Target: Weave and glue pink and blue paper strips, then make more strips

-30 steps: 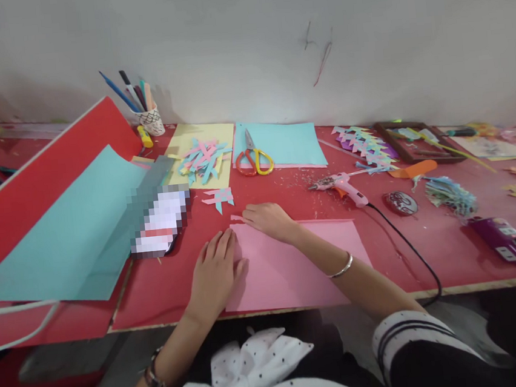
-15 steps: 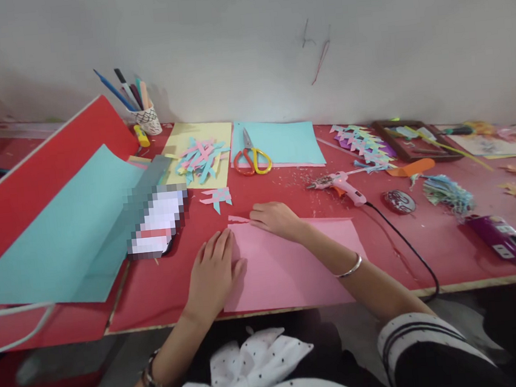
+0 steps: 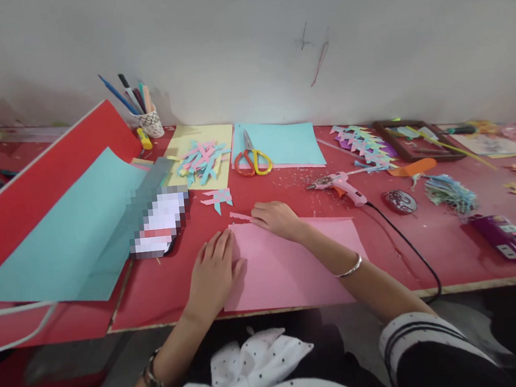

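Observation:
A pink paper sheet (image 3: 292, 263) lies flat at the front edge of the red table. My left hand (image 3: 213, 268) rests flat with fingers stretched over its left edge. At the sheet's far edge, my right hand (image 3: 276, 219) has its fingers closed on a narrow pink paper strip (image 3: 240, 216), whose left end sticks out apart from the sheet. How far the strip stays joined under my right hand is hidden. Just beyond lies a small woven piece of pink and blue paper (image 3: 217, 199).
Scissors (image 3: 252, 157) lie on a blue sheet (image 3: 287, 145). Paper strips (image 3: 204, 161) sit on a yellow sheet. Rightward are a pink glue gun (image 3: 342, 186), its black cord and a tape roll (image 3: 400, 202). A phone (image 3: 160, 221) and folded red board (image 3: 55, 167) stand left.
The left end of the pink strip has come away from the sheet's edge, leaving a wider gap. My right hand has shifted very slightly right; my left hand stays in place.

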Demonstrator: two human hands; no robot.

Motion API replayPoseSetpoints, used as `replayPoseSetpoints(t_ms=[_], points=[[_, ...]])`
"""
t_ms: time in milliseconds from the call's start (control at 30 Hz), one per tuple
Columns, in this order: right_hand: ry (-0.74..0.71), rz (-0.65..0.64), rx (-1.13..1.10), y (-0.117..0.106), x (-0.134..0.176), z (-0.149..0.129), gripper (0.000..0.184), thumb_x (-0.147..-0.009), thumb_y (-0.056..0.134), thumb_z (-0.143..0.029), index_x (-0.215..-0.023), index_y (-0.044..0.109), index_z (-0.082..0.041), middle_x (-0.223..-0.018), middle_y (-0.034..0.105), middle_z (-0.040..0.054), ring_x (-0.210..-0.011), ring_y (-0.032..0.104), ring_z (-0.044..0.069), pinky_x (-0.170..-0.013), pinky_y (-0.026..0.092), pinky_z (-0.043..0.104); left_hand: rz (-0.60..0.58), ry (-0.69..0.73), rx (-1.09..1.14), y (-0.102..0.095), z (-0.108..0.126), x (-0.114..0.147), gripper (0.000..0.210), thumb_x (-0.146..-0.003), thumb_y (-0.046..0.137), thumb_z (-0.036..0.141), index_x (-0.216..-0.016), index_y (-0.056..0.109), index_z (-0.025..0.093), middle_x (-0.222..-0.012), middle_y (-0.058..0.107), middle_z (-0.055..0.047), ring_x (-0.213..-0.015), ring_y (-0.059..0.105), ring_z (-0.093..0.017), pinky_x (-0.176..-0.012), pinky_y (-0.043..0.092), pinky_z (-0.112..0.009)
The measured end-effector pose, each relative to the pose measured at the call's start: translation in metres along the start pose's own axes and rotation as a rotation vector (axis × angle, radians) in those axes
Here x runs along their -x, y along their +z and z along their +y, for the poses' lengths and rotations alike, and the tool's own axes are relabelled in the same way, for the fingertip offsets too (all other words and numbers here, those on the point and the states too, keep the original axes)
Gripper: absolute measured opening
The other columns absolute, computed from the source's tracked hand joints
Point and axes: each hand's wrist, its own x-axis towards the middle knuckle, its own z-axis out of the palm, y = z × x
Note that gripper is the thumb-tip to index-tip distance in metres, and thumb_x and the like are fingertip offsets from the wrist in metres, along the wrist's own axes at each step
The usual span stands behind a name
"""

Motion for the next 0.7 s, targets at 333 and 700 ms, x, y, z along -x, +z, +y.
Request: replayPoseSetpoints(t_ms=[333, 700], points=[[-0.058, -0.001, -0.018, -0.001, 0.009, 0.012, 0.030, -0.092, 0.036, -0.029, -0.079, 0.060, -0.016, -0.079, 0.056, 0.0034, -0.069, 0.048, 0.011, -0.060, 0.025, 0.023, 0.015, 0.007, 0.006, 0.003, -0.002, 0.001, 0.042, -0.085, 0.040, 0.031, -0.120, 0.052, 0.011, -0.122, 0.057, -0.011, -0.110, 0.052, -0.024, -0.090, 0.044, -0.035], [-0.044, 0.074, -0.049, 0.009, 0.008, 0.020, 0.030, -0.091, 0.034, -0.029, -0.077, 0.057, -0.017, -0.077, 0.056, 0.0037, -0.065, 0.046, 0.012, -0.058, 0.025, 0.023, 0.017, 0.021, -0.013, 0.004, -0.002, 0.001, 0.045, -0.085, 0.038, 0.030, -0.121, 0.050, 0.005, -0.122, 0.057, -0.013, -0.110, 0.052, -0.025, -0.088, 0.046, -0.037]])
